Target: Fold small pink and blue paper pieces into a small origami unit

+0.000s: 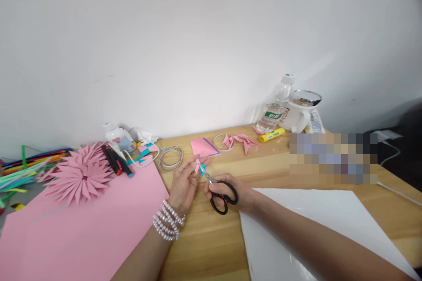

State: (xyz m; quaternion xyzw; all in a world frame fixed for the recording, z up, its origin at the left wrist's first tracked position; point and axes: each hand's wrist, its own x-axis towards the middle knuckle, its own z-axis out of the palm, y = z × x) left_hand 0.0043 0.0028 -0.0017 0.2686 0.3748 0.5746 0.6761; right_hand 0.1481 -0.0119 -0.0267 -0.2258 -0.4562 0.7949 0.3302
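My left hand (185,184), with a pearl bracelet (169,221) at the wrist, pinches a small piece of pink paper (198,166). Black-handled scissors (224,195) are in my right hand (231,189), their blades pointing up and left and meeting the paper. A bit of blue paper (202,170) shows beside the blade tips; whether it is joined to the pink piece I cannot tell. Just beyond my hands lies a folded pink paper (205,146) with a dark blue edge. Pink folded paper shapes (245,142) lie to its right.
Large pink paper (99,232) with pleated pink paper flowers (82,175) and markers (115,161) lies left. A white sheet (280,237) is under my right forearm. Coiled wire (170,159), a yellow glue stick (272,135), a water bottle (275,105) and a white mug (293,116) stand or lie toward the wall.
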